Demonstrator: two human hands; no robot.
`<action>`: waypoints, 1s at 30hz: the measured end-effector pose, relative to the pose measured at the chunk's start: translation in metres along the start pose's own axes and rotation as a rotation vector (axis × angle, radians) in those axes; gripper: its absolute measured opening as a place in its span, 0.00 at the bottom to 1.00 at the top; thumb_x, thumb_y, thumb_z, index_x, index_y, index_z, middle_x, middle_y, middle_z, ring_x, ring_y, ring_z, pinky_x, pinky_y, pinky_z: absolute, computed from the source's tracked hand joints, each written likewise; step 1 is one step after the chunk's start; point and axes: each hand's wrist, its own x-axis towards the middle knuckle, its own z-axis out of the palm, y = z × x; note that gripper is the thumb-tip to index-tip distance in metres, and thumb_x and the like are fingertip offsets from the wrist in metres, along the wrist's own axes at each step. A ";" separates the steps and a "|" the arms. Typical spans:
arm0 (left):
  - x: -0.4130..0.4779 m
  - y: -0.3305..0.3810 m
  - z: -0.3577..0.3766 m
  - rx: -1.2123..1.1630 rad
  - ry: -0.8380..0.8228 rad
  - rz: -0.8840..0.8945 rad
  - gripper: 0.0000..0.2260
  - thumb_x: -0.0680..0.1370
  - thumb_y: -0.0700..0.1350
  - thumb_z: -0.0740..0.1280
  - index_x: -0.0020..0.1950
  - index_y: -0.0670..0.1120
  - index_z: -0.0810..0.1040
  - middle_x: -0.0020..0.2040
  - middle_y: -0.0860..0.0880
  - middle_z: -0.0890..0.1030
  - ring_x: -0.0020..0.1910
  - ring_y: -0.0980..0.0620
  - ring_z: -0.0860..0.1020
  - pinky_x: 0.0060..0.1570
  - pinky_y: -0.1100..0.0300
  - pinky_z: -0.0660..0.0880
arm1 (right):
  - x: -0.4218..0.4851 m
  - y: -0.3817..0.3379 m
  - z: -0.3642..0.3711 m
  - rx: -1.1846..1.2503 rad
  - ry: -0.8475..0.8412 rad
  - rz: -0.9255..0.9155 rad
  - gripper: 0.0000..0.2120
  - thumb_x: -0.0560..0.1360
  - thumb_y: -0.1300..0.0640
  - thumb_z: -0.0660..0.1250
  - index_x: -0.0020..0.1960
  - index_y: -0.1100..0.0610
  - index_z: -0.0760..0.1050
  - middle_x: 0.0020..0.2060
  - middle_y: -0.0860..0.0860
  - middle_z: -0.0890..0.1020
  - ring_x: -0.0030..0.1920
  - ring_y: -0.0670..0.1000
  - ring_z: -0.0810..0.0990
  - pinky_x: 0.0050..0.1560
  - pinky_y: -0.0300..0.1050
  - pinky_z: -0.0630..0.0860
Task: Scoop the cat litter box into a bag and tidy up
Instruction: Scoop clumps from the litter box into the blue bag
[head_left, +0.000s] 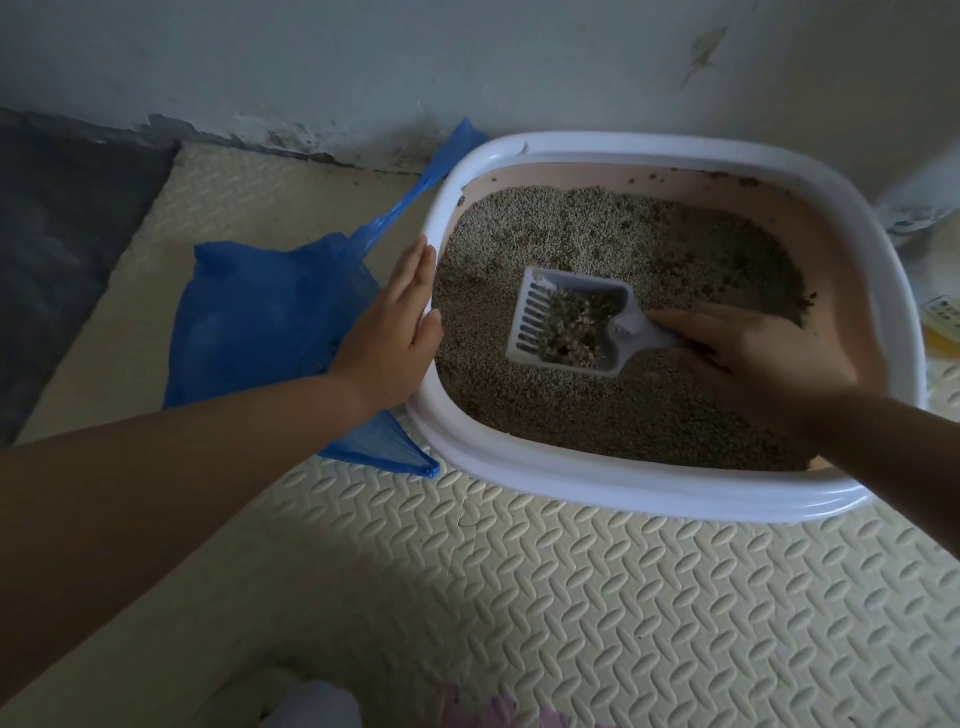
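Note:
A white-rimmed litter box (613, 480) with pink inner walls stands on the floor mat, filled with grey-brown litter (597, 234). My right hand (748, 358) is closed around the handle of a white slotted scoop (566, 319), which rests on the litter with clumps in its tray. My left hand (397, 332) lies flat, fingers together, against the outside of the box's left rim. A blue plastic bag (265, 322) lies on the mat just left of the box, partly under my left forearm.
A cream embossed foam mat (571, 597) covers the floor. A stained white wall (363, 67) runs behind the box. A dark grey mat (62, 234) lies at far left. A yellow-and-white item (943, 322) sits at the right edge.

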 end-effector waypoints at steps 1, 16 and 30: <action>0.000 0.000 0.000 0.001 -0.004 0.001 0.26 0.82 0.41 0.53 0.78 0.47 0.48 0.78 0.53 0.45 0.75 0.52 0.56 0.64 0.58 0.65 | 0.000 -0.001 0.000 -0.016 -0.004 -0.022 0.19 0.77 0.50 0.60 0.66 0.54 0.74 0.51 0.51 0.81 0.45 0.56 0.82 0.38 0.46 0.77; 0.001 0.002 -0.006 0.041 -0.057 -0.012 0.26 0.82 0.45 0.53 0.78 0.47 0.47 0.78 0.53 0.43 0.75 0.51 0.55 0.68 0.54 0.63 | 0.002 -0.011 -0.004 -0.007 0.031 0.019 0.20 0.76 0.50 0.60 0.65 0.55 0.74 0.49 0.51 0.82 0.44 0.56 0.81 0.37 0.43 0.74; -0.045 -0.055 -0.064 0.352 0.084 0.048 0.25 0.74 0.45 0.70 0.69 0.44 0.69 0.76 0.48 0.60 0.75 0.51 0.56 0.68 0.54 0.62 | 0.049 -0.049 -0.016 0.086 0.035 0.049 0.17 0.74 0.56 0.67 0.63 0.55 0.75 0.47 0.52 0.82 0.42 0.55 0.79 0.38 0.46 0.74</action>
